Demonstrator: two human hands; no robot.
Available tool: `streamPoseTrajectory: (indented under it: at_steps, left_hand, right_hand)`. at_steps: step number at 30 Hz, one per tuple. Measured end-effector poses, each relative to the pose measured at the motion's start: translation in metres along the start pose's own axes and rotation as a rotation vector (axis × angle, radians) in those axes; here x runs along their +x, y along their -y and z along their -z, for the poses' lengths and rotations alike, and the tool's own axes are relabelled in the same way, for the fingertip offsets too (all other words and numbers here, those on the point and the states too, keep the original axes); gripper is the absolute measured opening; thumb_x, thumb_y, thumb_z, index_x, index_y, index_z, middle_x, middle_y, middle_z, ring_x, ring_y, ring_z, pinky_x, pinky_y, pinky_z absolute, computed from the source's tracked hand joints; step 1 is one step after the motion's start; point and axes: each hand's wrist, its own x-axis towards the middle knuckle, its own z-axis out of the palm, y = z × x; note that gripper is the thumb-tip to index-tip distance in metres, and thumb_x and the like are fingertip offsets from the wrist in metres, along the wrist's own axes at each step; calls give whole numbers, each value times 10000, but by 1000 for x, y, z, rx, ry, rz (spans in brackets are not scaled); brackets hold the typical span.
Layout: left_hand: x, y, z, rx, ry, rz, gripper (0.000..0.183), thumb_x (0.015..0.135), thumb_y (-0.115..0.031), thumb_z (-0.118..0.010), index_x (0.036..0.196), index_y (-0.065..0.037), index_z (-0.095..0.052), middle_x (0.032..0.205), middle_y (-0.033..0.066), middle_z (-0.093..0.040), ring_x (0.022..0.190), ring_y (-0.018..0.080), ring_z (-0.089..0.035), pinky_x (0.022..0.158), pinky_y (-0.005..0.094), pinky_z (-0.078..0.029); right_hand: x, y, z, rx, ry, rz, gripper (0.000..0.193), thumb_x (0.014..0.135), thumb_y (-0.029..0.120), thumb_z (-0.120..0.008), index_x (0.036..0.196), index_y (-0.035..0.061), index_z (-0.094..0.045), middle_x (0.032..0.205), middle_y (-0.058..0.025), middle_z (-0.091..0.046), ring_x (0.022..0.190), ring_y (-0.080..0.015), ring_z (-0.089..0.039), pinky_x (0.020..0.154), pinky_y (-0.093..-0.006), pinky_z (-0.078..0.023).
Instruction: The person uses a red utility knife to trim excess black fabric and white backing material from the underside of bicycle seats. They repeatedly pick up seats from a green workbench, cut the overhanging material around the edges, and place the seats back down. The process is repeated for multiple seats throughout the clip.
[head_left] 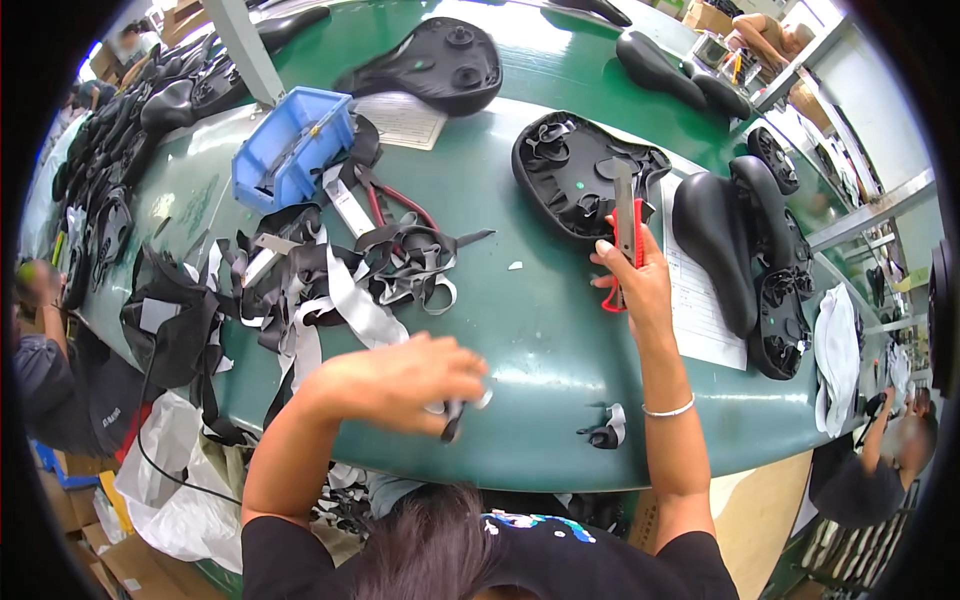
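While the bare right hand (648, 285) has its grip clamped on a red-handled cutting tool with a flat, grey metal blade (626, 222), the tool's long axis runs almost straight away from the body, blade end foremost. Behind it in view, a black, moulded bicycle saddle (572, 190) lies underside up on the glossy green worktop (540, 350), broad end left, narrower end right; whether the blade touches it, I cannot tell. A white printed sheet (696, 322) lies to their right, its lines too small to read. The right forearm (672, 450) reaches forward, ringed by a silvery bangle (668, 410). The left forearm (325, 395) bends inward, its blurred hand (410, 385) palm down with a small dark-and-pale strip (452, 424) at the fingertips; I cannot tell whether that grip is together or apart.
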Motion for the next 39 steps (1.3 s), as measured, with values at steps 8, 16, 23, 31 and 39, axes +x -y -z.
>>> streamPoseTrajectory:
  at_steps: [8, 16, 23, 31, 39]
  left_hand:
    - [-27, 41, 16, -736, -614, 387, 500, 723, -5, -604, 1175, -24, -390, 1333, 195, -485, 1196, 237, -504, 1004, 334, -390]
    - [15, 27, -5, -979, -766, 466, 536, 821, -238, -659, 1229, 47, -460, 1005, 104, -599, 849, 135, -620, 760, 258, -522]
    - [35, 17, 24, -506, -687, 595, 608, 751, -298, -661, 1180, 99, -493, 1023, 157, -620, 821, 193, -637, 751, 284, -513]
    - [19, 6, 13, -572, -773, 678, 523, 723, -307, -639, 1085, 63, -568, 896, 122, -632, 792, 151, -590, 732, 282, -479]
    - [-25, -15, -37, -773, -1204, 662, 499, 816, -212, -619, 1206, 35, -428, 980, 92, -561, 773, 118, -568, 702, 247, -482]
  right_hand:
    - [-63, 14, 48, -212, 337, 157, 200, 725, 58, -710, 897, -13, -635, 727, -60, -598, 907, -204, -645, 745, -310, -502]
    - [-107, 10, 29, -315, 416, 319, 355, 746, 90, -745, 1067, 7, -619, 931, -150, -679, 915, -287, -655, 809, -350, -512]
    - [-75, 61, 35, -1067, 611, 913, 482, 779, 67, -636, 1249, 167, -588, 767, -49, -595, 596, -197, -565, 496, -303, -440]
    - [-153, 5, 29, -1029, 413, 544, 620, 814, 42, -626, 1389, 165, -432, 682, -99, -518, 495, -268, -527, 430, -385, -412]
    - [-218, 1, 26, -747, 301, 279, 579, 851, 28, -619, 1377, 47, -379, 900, -188, -643, 726, -321, -658, 639, -378, -535]
